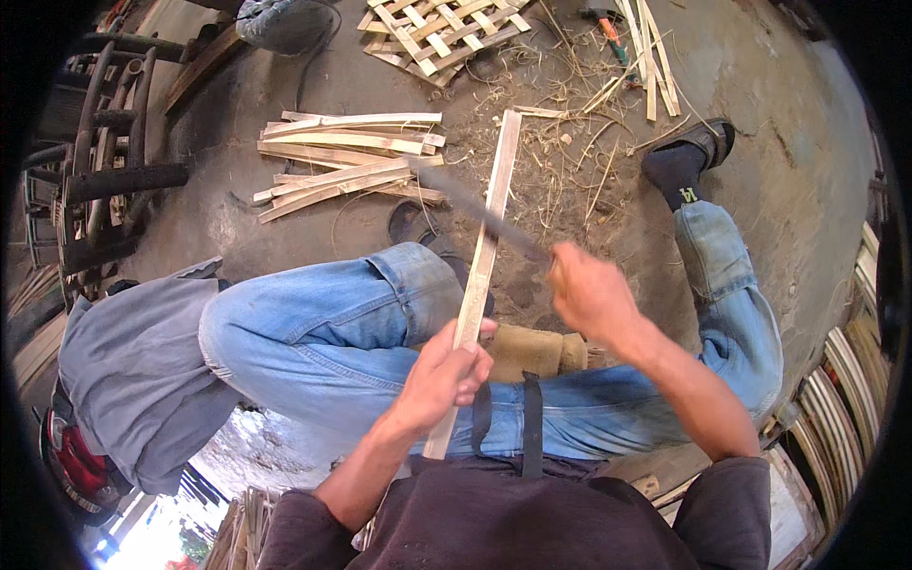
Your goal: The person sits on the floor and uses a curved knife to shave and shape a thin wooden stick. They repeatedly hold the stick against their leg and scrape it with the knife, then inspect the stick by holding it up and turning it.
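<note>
My left hand (443, 374) is closed round the lower part of a long pale bamboo strip (495, 195), which slants up and away from my lap. In my right hand (596, 294) is the handle end of a long dark knife (475, 211), its blade smeared by motion. The blade crosses the strip above my left hand; whether it touches the wood I cannot tell. Beneath the strip, a tan padded roll (532, 351) lies across my lap near a dark strap (532, 423).
Cut bamboo strips (351, 142) lie stacked left of centre. Farther off are a woven lattice panel (442, 33), curled shavings (560, 142), loose slats (651, 57) and a hammer (613, 36). A dark wooden frame (104, 161) stands at the left; bundled strips (836, 418) are at the right.
</note>
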{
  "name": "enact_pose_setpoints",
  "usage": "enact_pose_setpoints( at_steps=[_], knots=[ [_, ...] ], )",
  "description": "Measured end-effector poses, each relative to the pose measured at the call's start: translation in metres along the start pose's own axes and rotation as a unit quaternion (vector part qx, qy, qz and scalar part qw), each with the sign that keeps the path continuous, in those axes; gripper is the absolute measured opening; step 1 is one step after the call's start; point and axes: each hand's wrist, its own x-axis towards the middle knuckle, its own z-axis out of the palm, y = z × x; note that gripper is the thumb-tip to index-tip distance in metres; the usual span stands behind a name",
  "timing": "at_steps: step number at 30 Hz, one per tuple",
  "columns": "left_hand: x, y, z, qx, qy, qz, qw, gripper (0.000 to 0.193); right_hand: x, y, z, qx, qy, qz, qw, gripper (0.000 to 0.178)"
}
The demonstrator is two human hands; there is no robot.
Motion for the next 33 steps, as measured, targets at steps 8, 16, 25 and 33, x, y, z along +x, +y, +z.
enact_pose_setpoints(
  at_steps=[8,16,25,33],
  knots=[
    [-0.005,-0.019,-0.003,0.02,0.014,-0.026,0.999,0.02,-0.035,-0.021,0.002,-0.098,-0.048,-0.149,0.983,0.023],
    [-0.006,-0.016,0.014,-0.007,-0.036,0.002,0.999,0.041,-0.02,0.005,-0.014,-0.034,-0.041,-0.035,0.998,0.023],
    [-0.011,-0.02,0.007,-0.112,-0.018,-0.094,0.989,0.033,-0.047,-0.01,0.013,-0.031,-0.099,-0.098,0.99,0.024],
    [-0.006,-0.017,0.015,-0.055,0.027,-0.072,0.996,0.02,-0.049,-0.022,0.009,-0.096,-0.072,-0.133,0.984,0.016]
  ],
)
